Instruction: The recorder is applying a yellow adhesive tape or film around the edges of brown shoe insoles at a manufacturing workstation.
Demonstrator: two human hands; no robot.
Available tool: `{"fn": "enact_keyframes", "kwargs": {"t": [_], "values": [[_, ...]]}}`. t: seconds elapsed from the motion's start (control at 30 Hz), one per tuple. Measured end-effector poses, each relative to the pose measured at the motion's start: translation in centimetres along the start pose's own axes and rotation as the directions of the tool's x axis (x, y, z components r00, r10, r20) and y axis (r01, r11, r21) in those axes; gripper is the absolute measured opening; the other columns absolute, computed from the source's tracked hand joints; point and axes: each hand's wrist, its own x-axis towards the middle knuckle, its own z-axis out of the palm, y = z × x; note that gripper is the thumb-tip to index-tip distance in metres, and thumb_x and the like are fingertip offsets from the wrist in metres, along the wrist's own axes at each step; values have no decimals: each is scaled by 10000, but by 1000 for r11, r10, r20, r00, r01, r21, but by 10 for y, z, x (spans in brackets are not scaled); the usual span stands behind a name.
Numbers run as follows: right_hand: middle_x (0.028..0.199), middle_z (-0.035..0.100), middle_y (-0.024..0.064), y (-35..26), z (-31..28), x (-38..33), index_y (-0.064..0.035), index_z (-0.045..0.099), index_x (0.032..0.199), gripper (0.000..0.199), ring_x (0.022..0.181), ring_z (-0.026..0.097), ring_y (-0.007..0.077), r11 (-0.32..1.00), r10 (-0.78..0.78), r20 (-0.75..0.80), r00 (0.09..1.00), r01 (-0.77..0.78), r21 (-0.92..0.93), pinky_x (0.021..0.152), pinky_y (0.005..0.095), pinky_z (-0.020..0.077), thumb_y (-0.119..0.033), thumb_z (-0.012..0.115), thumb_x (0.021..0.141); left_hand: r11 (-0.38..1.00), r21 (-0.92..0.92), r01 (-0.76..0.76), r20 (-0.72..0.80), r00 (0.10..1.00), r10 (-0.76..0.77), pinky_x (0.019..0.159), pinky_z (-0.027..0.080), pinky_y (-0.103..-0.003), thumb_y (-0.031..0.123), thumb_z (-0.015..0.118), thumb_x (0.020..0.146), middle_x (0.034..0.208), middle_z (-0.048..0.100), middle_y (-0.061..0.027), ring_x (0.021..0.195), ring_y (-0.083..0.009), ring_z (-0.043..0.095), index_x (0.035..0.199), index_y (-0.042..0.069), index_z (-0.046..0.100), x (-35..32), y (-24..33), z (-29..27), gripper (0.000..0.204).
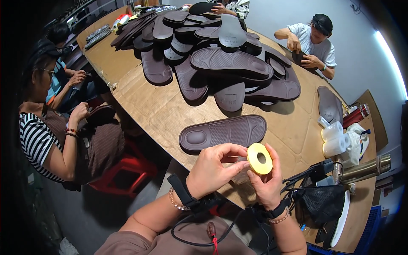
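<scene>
A yellow roll of tape [259, 158] with a round hole sits upright in my right hand [267, 182], gripped from below and behind. My left hand [212, 168] reaches across to it, thumb and fingertips pinching at the roll's left edge. Both hands hover just above the near edge of the cardboard-covered table [161, 112]. A single dark brown shoe insole [223, 133] lies flat on the table right behind my hands.
A large heap of brown insoles [212, 55] fills the far half of the table. White tape rolls [333, 139], a metal flask [367, 168], a black mesh bag [325, 202] and cables lie at right. Seated people work at the left [46, 127] and far right [312, 42].
</scene>
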Motion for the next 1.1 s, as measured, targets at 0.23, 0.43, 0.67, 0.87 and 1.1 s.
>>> {"fn": "enact_keyframes", "kwargs": {"t": [0.23, 0.43, 0.67, 0.87, 1.1], "values": [[1404, 562, 161, -2, 0, 0, 43, 299, 1567, 844, 1283, 598, 225, 1000, -1, 7, 1000, 1, -14, 1094, 355, 487, -19, 788, 882, 999, -33, -1, 14, 1000, 1, 898, 599, -288, 79, 793, 908, 1083, 767, -90, 966, -134, 732, 1122, -17, 722, -1, 0, -3, 245], [1406, 558, 160, -2, 0, 0, 42, 296, 1569, 860, 1289, 594, 223, 1000, -3, 9, 1000, 3, -6, 1097, 354, 484, 2, 792, 867, 994, -87, 68, 14, 998, -67, 903, 588, -270, 76, 800, 906, 1067, 768, -73, 982, -106, 723, 1125, -15, 723, -2, -1, -3, 249], [1390, 564, 147, -2, -1, 1, 40, 318, 1555, 858, 1274, 599, 216, 999, -22, -7, 1000, 22, -45, 1098, 352, 482, 0, 809, 852, 975, -173, 138, 58, 990, -130, 968, 575, -303, -23, 731, 939, 1193, 739, -126, 1054, -127, 699, 1102, -50, 703, 0, -2, -5, 168], [1338, 594, 132, -11, -7, 4, -10, 417, 1497, 883, 1230, 613, 216, 959, -59, 31, 998, 65, -276, 1055, 346, 501, -98, 902, 764, 998, 62, -4, 78, 997, -1, 764, 560, -273, 142, 668, 1021, 1031, 709, -55, 928, -87, 658, 1085, -22, 694, 4, -7, -9, 178], [1187, 675, 105, -24, -17, 7, -5, 570, 1307, 678, 1095, 668, 187, 962, 3, 40, 999, 8, -272, 976, 316, 538, -147, 904, 735, 980, -156, 127, 234, 968, -88, 782, 470, -238, 207, 608, 1068, 996, 624, -6, 905, -66, 544, 1130, -6, 640, 2, -14, -6, 224]]}}
